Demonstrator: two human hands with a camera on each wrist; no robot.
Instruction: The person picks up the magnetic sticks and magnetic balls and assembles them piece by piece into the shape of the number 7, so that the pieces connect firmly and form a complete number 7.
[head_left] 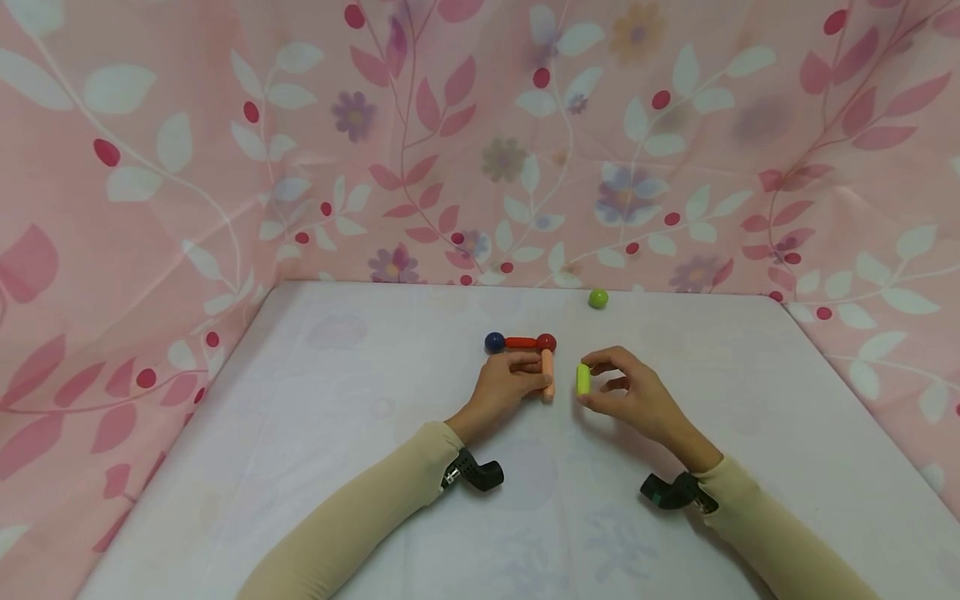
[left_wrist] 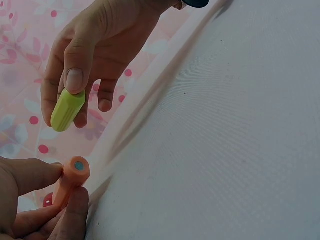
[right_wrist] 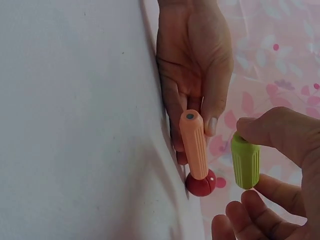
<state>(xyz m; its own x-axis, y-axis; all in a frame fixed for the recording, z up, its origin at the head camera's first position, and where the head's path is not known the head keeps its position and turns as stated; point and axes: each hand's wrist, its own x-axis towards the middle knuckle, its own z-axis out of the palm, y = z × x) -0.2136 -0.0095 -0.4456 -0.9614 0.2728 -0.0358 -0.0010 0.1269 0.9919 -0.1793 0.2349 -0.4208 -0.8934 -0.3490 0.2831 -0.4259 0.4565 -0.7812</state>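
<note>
Near the middle of the table, my left hand (head_left: 504,390) pinches an orange magnetic rod (head_left: 548,379) between thumb and fingers. One end of that rod meets a red ball (head_left: 546,342); its other end shows a small grey metal spot in the left wrist view. A red rod (head_left: 521,342) links the red ball to a dark blue ball (head_left: 494,342). To the right, my right hand (head_left: 639,402) holds a short yellow-green rod (right_wrist: 245,162) end to end between thumb and finger, apart from the orange rod.
A green ball (head_left: 597,298) lies near the far edge of the white-covered table (head_left: 337,367). Behind and beside the table hangs a pink floral cloth (head_left: 465,150). Each wrist carries a small black camera, one on the left (head_left: 480,473), one on the right (head_left: 670,492).
</note>
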